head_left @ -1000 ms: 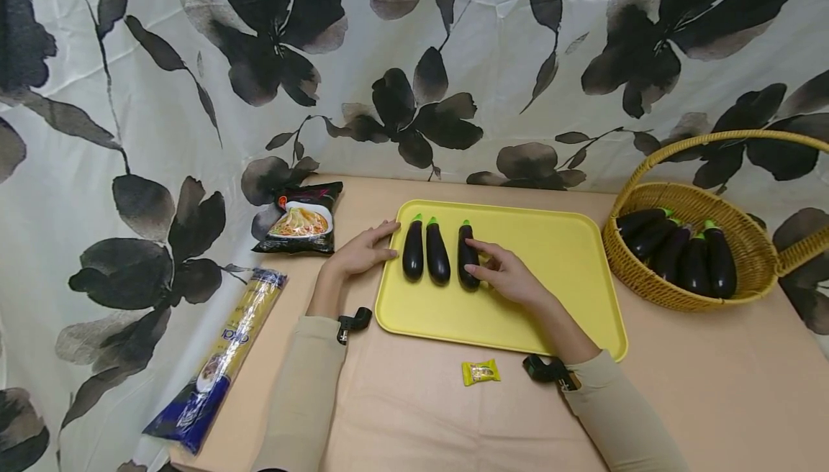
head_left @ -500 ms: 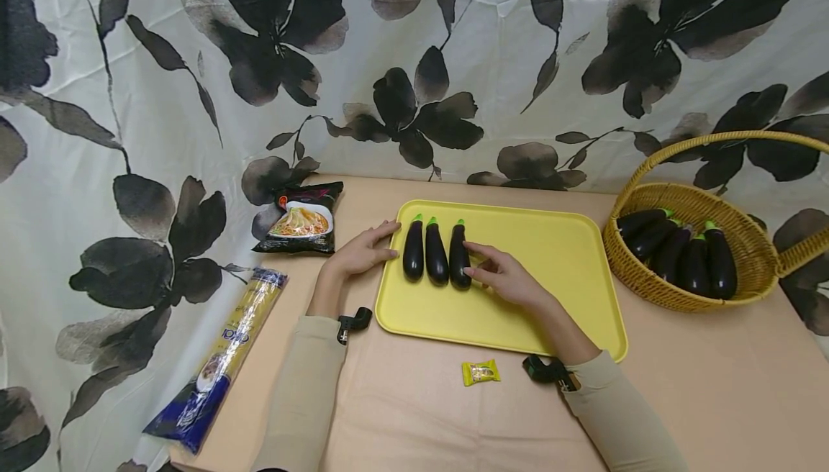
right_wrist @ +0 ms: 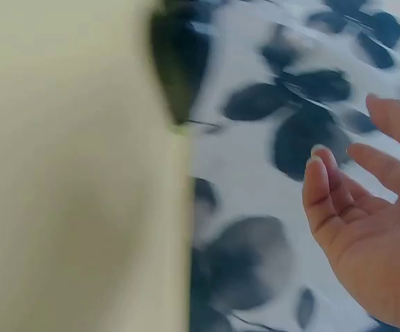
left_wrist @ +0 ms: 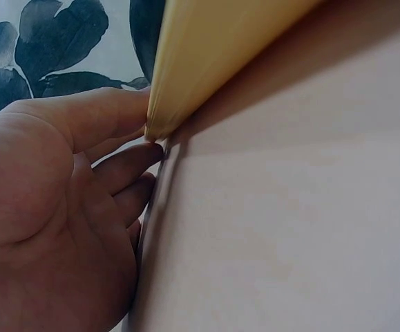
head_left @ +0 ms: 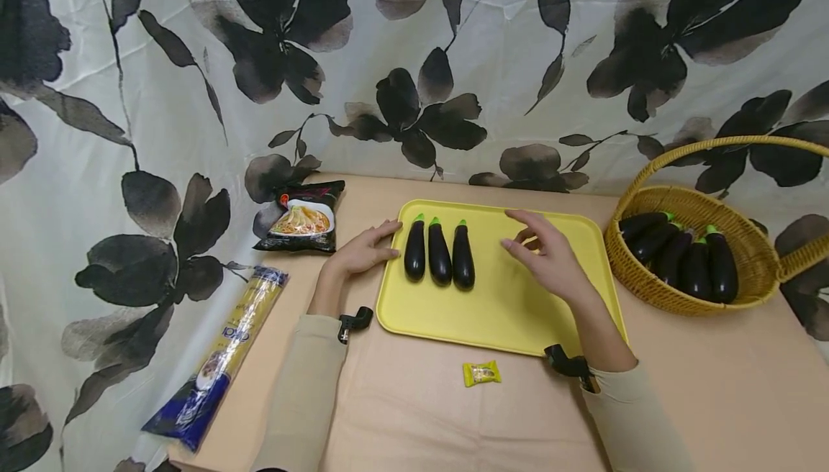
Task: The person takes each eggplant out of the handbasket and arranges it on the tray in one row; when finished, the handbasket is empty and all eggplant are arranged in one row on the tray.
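Observation:
Three dark eggplants, a left one (head_left: 415, 249), a middle one (head_left: 440, 252) and a right one (head_left: 463, 256), lie side by side on a yellow tray (head_left: 492, 321), green stem ends facing the back wall. My left hand (head_left: 364, 250) rests at the tray's left rim, fingers fairly straight; in the left wrist view the thumb (left_wrist: 110, 117) and fingertips meet the tray edge (left_wrist: 186, 76). Over the tray's right half, my right hand (head_left: 550, 256) is apart from the eggplants, fingers loosely bent and nothing in them. The right wrist view shows its palm (right_wrist: 386, 256).
A wicker basket (head_left: 758, 278) with a tall handle and several eggplants stands to the right of the tray. A small yellow packet (head_left: 482, 373) lies in front. Left are a black noodle packet (head_left: 301, 216) and a long blue-and-gold pasta packet (head_left: 220, 357). Floral cloth (head_left: 505, 119) hangs behind.
My right hand nudged the right eggplant left towards the others, then let go and moved away rightward over the tray. My left hand stayed at the rim.

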Demonstrator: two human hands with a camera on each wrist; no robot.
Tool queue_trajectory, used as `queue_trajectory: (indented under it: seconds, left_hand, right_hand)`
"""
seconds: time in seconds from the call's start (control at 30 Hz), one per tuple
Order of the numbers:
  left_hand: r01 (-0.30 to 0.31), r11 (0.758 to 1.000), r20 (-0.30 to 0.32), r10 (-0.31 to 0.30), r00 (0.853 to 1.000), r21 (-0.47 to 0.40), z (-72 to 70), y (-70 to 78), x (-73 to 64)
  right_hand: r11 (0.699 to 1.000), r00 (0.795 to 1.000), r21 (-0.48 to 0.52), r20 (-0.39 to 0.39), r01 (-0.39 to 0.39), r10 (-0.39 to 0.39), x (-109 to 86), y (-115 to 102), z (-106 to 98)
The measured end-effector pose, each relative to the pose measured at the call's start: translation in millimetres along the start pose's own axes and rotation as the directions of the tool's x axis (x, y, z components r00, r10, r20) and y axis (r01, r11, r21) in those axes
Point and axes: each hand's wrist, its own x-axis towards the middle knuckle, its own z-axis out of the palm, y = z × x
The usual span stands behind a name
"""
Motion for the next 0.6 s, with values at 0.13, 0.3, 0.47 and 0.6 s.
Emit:
queue_trajectory:
  seconds: [0.13,0.3,0.47,0.6]
  left_hand:
    - [-0.014,1.000,0.000,0.014,1.000,0.016,0.0,-0.8,-0.2]
    - [-0.017,0.999,-0.004,0.017,1.000,0.032,-1.1,-1.2,-1.4]
    - [-0.026,0.999,-0.001,0.026,1.000,0.021,-1.3,-0.4,-0.9]
    - [-0.018,1.000,0.004,0.017,1.000,0.015,-1.0,0.2,-0.9]
  right_hand:
    - [0.959,0.965,-0.247,-0.184,0.141,-0.189,-5.0,-6,-27]
    - [0.737,0.887,-0.623,-0.145,0.263,-0.439,-8.4,0,-48]
    - [0.716,0.822,-0.656,-0.254,0.240,-0.509,-15.6,14,-73]
    - [0.796,0.814,-0.600,-0.426,0.073,-0.395,-28.5,29,-98]
